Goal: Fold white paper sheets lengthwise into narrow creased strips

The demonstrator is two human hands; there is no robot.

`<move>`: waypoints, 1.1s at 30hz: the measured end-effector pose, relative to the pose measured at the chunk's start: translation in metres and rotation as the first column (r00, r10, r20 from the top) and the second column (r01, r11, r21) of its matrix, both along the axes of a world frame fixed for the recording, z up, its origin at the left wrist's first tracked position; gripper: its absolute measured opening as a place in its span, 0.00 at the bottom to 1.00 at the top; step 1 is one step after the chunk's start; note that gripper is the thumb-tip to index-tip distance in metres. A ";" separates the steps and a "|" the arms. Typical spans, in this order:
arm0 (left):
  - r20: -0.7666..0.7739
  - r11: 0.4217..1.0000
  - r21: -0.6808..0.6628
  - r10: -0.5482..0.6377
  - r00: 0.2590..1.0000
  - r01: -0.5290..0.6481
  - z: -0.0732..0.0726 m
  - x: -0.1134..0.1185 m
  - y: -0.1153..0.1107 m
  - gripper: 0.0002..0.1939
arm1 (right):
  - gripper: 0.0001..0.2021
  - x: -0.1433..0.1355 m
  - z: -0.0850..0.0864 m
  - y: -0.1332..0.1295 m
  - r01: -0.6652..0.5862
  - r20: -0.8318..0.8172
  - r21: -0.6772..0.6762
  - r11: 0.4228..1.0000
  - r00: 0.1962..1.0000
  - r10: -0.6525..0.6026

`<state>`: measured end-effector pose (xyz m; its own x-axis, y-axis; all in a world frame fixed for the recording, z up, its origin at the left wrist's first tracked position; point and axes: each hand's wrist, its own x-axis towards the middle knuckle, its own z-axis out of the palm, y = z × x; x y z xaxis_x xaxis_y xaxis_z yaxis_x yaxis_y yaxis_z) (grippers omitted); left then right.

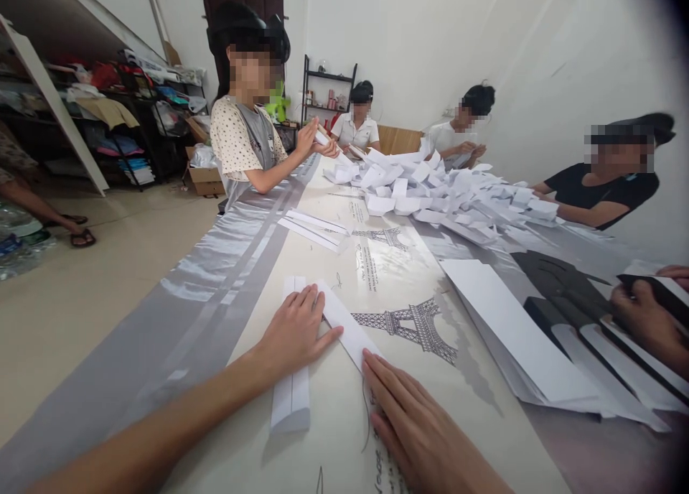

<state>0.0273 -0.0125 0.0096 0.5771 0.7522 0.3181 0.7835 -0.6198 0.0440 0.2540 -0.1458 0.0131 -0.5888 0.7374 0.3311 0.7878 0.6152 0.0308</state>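
A folded paper strip (291, 404) lies on the surface (334, 454), partly hidden beneath the flattened left hand (296, 329), whose thumb overlaps a slanted white strip (349, 327); the right hand (417, 418), apart and flat, covers its near end. Rightmost, a co-worker's hand (651, 318) is cut off.

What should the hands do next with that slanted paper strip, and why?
Perhaps gently smooth the slanted white strip with the right hand, because that hand touches its lower end while the left hand rests on its upper part.
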 end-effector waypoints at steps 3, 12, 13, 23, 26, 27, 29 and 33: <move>-0.022 1.000 -0.020 -0.003 1.000 0.003 0.001 0.000 0.000 0.35 | 0.30 0.006 0.000 -0.004 0.024 -0.062 -0.077 0.997 0.998 -0.029; -0.044 0.999 -0.036 0.007 0.999 -0.008 0.003 -0.001 0.000 0.35 | 0.35 0.013 0.002 -0.010 0.021 -0.109 -0.168 0.986 0.993 -0.040; -0.044 0.999 -0.034 0.005 0.999 -0.007 0.003 -0.001 0.000 0.35 | 0.35 0.015 0.002 -0.011 0.006 -0.108 -0.170 0.985 0.994 -0.025; -0.066 0.998 -0.020 0.063 0.996 -0.064 0.004 0.013 -0.001 0.38 | 0.34 0.024 -0.009 -0.021 -0.104 -0.124 -0.068 0.992 0.988 0.095; -0.061 0.998 -0.037 0.046 0.997 -0.048 0.003 0.014 -0.001 0.38 | 0.35 0.024 -0.008 -0.022 -0.127 -0.116 -0.063 0.990 0.986 0.119; -0.060 0.998 -0.040 0.041 0.997 -0.044 0.003 0.014 0.000 0.38 | 0.34 0.024 -0.007 -0.023 -0.137 -0.108 -0.069 0.988 0.986 0.129; -0.060 0.998 -0.041 0.039 0.997 -0.042 0.002 0.012 0.000 0.37 | 0.33 0.023 -0.004 -0.023 -0.157 -0.088 -0.086 0.984 0.985 0.149; -0.046 0.998 -0.055 0.038 0.998 -0.040 -0.001 0.010 0.002 0.38 | 0.35 0.022 0.001 -0.023 -0.181 -0.067 -0.128 0.975 0.982 0.174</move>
<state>0.0370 -0.0101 0.0085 0.5597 0.7902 0.2499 0.8090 -0.5863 0.0420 0.2763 -0.1690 0.0144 -0.6980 0.6622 0.2726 0.6637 0.7411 -0.1009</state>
